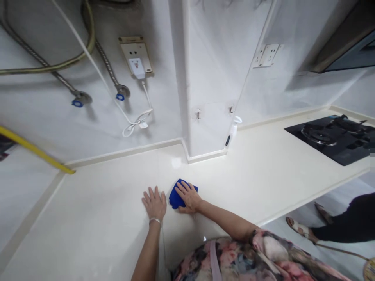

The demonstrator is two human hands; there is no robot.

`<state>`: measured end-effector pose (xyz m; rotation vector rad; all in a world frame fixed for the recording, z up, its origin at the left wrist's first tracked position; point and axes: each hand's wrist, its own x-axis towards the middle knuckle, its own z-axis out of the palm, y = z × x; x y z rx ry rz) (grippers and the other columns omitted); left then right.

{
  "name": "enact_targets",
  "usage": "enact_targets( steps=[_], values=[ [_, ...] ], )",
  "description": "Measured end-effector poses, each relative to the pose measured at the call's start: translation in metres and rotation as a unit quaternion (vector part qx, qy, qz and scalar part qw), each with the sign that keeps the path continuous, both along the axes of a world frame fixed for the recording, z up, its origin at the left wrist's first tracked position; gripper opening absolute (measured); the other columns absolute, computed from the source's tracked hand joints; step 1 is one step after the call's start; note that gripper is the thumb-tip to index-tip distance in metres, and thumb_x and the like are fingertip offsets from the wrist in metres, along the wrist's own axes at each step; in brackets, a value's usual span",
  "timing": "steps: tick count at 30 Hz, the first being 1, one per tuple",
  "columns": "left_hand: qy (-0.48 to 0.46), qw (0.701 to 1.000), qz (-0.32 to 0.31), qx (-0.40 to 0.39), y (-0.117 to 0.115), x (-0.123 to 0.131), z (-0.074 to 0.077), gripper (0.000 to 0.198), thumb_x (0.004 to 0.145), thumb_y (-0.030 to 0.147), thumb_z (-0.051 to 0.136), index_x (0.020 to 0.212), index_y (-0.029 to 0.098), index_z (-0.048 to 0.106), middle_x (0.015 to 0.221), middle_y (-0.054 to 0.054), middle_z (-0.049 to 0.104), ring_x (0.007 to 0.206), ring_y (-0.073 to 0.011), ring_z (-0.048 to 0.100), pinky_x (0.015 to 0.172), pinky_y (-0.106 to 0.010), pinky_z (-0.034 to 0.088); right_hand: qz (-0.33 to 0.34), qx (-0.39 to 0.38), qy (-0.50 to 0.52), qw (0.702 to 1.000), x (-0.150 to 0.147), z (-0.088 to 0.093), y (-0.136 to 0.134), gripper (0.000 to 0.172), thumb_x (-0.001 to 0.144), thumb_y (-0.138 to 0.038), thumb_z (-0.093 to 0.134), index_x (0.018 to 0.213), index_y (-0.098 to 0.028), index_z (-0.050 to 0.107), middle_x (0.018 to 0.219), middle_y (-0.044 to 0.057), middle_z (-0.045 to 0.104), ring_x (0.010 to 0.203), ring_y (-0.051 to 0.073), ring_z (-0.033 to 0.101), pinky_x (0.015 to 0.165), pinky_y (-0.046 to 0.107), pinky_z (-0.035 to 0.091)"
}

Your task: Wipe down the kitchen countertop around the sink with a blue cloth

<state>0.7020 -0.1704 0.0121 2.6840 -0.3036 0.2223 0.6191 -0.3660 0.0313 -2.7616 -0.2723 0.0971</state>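
Pale worktop (254,175) on the head camera, running beneath white walls (164,121), round a jutting pillar (213,78) and out to a black hob (331,136) at the far right. And right in the middle, blue cloth (175,199), lying on the worktop in front of the pillar, partly under the right hand (191,200)! Fingers (182,188) stretched out over it, laid flat rather than clutching. Just beside, the left hand (155,205): palm down on the worktop, fingers fanned apart, pale bracelet (155,221) at the wrist.
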Motion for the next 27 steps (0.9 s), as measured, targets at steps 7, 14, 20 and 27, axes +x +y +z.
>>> enact_targets(
  steps=[7, 14, 20, 27],
  values=[
    [0.029, 0.993, -0.09, -0.077, -0.017, -0.031, 0.003, 0.054, 0.105, 0.032, 0.029, 0.142, 0.014, 0.065, 0.157, -0.019, 0.057, 0.156, -0.0331, 0.04, 0.129, -0.061, 0.032, -0.073, 0.175, -0.008, 0.982, -0.056, -0.003, -0.034, 0.06, 0.103, -0.048, 0.044, 0.154, -0.019, 0.057, 0.165, 0.011, 0.05, 0.151, 0.026, 0.047, 0.124, 0.042, 0.038],
    [-0.02, 0.969, -0.246, -0.012, -0.103, -0.104, -0.008, 0.066, 0.098, 0.047, 0.054, 0.154, 0.012, 0.055, 0.171, -0.026, 0.035, 0.162, -0.049, 0.016, 0.129, -0.074, 0.017, -0.344, 0.247, -0.105, 0.9, -0.127, -0.034, -0.08, 0.056, 0.097, -0.028, 0.027, 0.128, -0.014, 0.071, 0.121, 0.014, 0.078, 0.113, 0.026, 0.071, 0.104, 0.042, 0.056],
    [-0.014, 0.963, -0.269, 0.021, -0.093, -0.108, -0.021, 0.077, 0.096, 0.054, 0.057, 0.162, 0.015, 0.045, 0.174, -0.021, 0.031, 0.163, -0.0484, 0.014, 0.13, -0.07, 0.018, -0.208, 0.144, -0.133, 0.958, -0.176, -0.055, -0.1, 0.048, 0.096, -0.023, 0.035, 0.124, -0.023, 0.073, 0.132, 0.011, 0.073, 0.13, 0.024, 0.064, 0.115, 0.049, 0.053],
    [0.017, 0.978, -0.2, 0.06, -0.002, -0.047, -0.008, 0.083, 0.097, 0.055, 0.055, 0.163, 0.006, 0.041, 0.173, -0.02, 0.034, 0.163, -0.0443, 0.018, 0.134, -0.06, 0.018, -0.234, 0.11, -0.228, 0.939, -0.242, -0.074, -0.132, 0.041, 0.099, -0.021, 0.04, 0.127, -0.024, 0.07, 0.135, 0.014, 0.072, 0.131, 0.026, 0.066, 0.112, 0.054, 0.057]
  ],
)
